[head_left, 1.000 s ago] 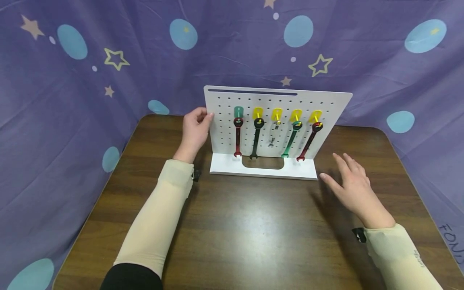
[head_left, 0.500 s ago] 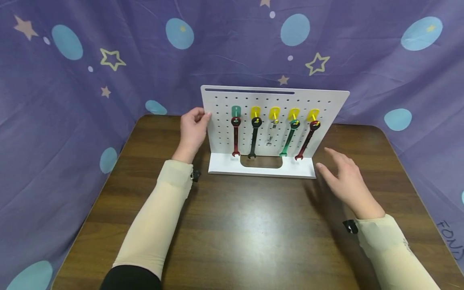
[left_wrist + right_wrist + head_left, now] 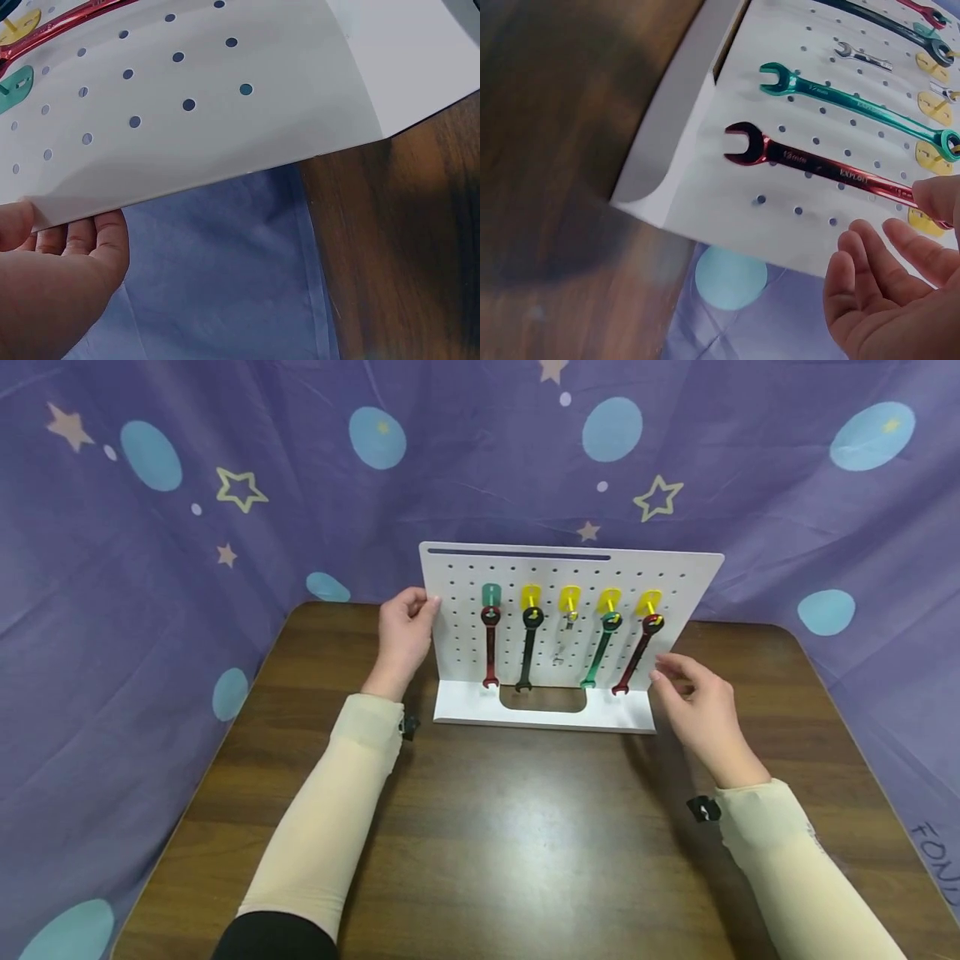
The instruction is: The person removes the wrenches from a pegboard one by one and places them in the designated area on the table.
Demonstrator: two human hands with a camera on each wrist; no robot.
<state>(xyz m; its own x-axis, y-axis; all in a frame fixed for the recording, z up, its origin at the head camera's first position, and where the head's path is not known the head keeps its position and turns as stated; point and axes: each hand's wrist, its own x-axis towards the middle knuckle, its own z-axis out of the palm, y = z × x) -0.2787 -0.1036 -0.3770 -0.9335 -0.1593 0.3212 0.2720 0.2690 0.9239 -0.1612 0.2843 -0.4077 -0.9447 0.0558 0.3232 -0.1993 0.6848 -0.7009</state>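
A white pegboard stand (image 3: 461, 652) stands upright at the table's far side. My left hand (image 3: 403, 631) grips its left edge, thumb in front and fingers behind in the left wrist view. Beside the right edge, my right hand (image 3: 701, 706) has loosely bent fingers; contact with the board is unclear. Combination wrenches hang on the hooks: red (image 3: 491, 647), black (image 3: 528, 652), small silver (image 3: 570, 624), green (image 3: 597, 653) and dark red (image 3: 636, 658) at far right. In the right wrist view, my thumb overlaps the ring end of the dark red wrench (image 3: 810, 163).
One green hook (image 3: 491, 593) and several yellow hooks (image 3: 531, 594) hold the wrenches. The board's base has a cut-out at the front middle. Under it lies a brown wooden table (image 3: 480, 827). A purple patterned curtain (image 3: 480, 460) hangs close behind.
My right hand has moved left and inward to the board's right edge, its fingers bending more. My left hand keeps its grip, and the wrenches hang as before.
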